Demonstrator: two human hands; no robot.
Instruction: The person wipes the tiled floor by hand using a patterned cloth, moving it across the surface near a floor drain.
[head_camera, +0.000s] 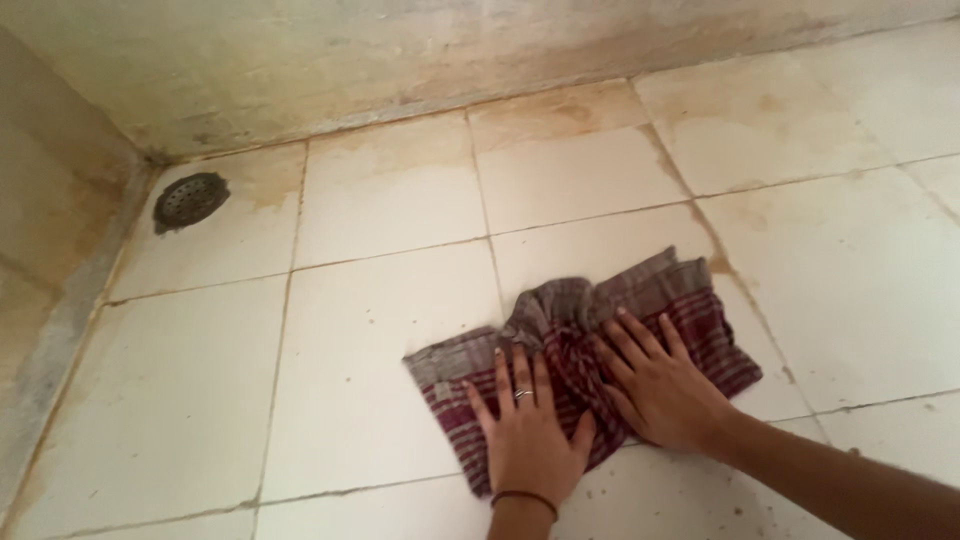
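Cloth maroon-grey striped, crumpled | both hands flat on it, fingers spread | tiled floor

Left hand: ring on one finger, dark thin band at the wrist. Right hand: bare, forearm unsleeved.

Under both my palms lies a checked cleaning cloth, maroon and grey with thin pale stripes, spread flat but rumpled on the floor. My left hand presses its near left part, fingers splayed; my right hand presses just beside it, over the middle. Between and beyond my fingertips the fabric bunches into a raised grey fold. Its right end reaches past my right hand, edges uneven.
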